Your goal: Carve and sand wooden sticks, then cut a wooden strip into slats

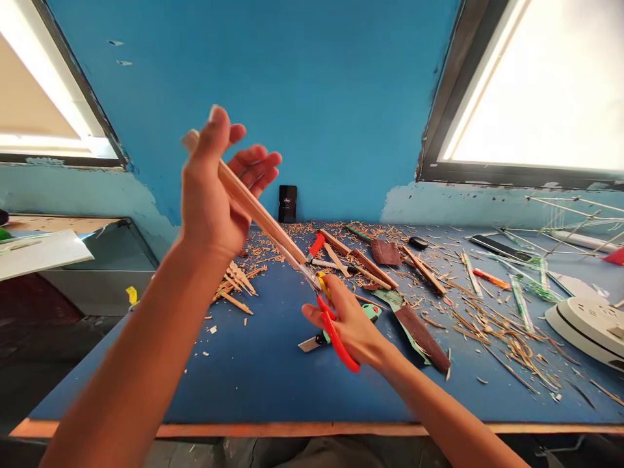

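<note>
My left hand [214,188] is raised above the blue table [253,370] and grips a long thin wooden stick [258,211] that slants down to the right. My right hand [353,322] holds red-handled scissors [336,335], fingers through the loops, with the blades meeting the stick's lower end near the table's middle. A pile of short pointed wooden sticks [236,283] lies just below my left wrist. A green-handled utility knife [324,337] lies on the table under my right hand.
Wood shavings [492,325] cover the right half of the table. Brown wooden strips [370,266], a red-handled tool [316,247], an orange cutter [491,279], a black phone [287,203] against the blue wall and a white device [592,328] lie around.
</note>
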Demonstrator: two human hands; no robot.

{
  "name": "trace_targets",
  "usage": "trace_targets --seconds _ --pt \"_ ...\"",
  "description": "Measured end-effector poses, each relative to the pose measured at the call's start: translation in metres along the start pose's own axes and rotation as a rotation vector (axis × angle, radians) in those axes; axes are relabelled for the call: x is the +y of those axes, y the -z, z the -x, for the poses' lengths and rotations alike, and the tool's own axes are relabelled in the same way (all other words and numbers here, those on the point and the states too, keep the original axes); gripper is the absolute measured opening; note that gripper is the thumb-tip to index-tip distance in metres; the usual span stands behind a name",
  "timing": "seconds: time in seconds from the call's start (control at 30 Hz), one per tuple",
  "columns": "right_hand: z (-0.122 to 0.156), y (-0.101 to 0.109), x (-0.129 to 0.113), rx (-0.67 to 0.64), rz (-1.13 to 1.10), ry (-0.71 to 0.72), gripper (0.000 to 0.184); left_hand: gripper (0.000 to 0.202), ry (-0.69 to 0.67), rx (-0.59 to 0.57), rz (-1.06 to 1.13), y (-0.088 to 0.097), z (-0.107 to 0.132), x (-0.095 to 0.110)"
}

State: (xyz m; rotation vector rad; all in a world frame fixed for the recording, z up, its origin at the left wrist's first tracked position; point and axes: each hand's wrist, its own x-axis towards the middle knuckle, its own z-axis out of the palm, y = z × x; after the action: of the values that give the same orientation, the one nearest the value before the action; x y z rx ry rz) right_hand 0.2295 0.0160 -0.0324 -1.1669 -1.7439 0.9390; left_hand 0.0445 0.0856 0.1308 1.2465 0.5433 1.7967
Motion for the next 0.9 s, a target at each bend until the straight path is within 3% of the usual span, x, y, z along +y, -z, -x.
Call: trace_targets --seconds 0.07,0.17,0.27,0.37,0.47,0.6,0.67,0.73,0.83,0.9 --pt "0.011 -0.001 -0.007 -0.056 -0.03 -0.006 0.033 0.038 0.021 0.023 0.031 -0.016 0.0 0.02" --pt "0.032 -0.004 -0.022 -0.182 -0.148 -0.06 0.041 0.044 0.058 0.056 0.055 -0.032 0.004 0.034" --pt "0.053 -0.003 -0.039 -0.279 -0.334 -0.183 0.046 0.044 0.144 0.066 0.093 -0.036 -0.007 0.042" --pt "0.064 0.007 -0.056 -0.247 -0.417 -0.2 0.05 0.044 0.231 0.081 0.15 -0.033 -0.032 0.047" --pt "0.059 0.019 -0.065 -0.233 -0.54 -0.179 0.052 0.032 0.305 0.137 0.178 -0.028 -0.056 0.037" --pt "0.044 0.037 -0.06 -0.405 -0.744 -0.229 0.061 0.029 0.342 0.194 0.158 -0.023 -0.065 0.005" --pt "0.038 0.041 -0.054 -0.437 -0.693 -0.254 0.062 0.033 0.326 0.208 0.153 -0.024 -0.059 -0.008" --pt "0.035 0.039 -0.049 -0.392 -0.486 -0.299 0.06 0.035 0.279 0.214 0.155 -0.029 -0.048 -0.012" --pt "0.034 0.029 -0.045 -0.273 -0.174 -0.272 0.037 0.039 0.208 0.184 0.16 -0.04 -0.033 -0.005" --pt "0.034 0.022 -0.043 -0.224 -0.095 -0.204 0.02 0.041 0.194 0.153 0.159 -0.047 -0.027 0.003"
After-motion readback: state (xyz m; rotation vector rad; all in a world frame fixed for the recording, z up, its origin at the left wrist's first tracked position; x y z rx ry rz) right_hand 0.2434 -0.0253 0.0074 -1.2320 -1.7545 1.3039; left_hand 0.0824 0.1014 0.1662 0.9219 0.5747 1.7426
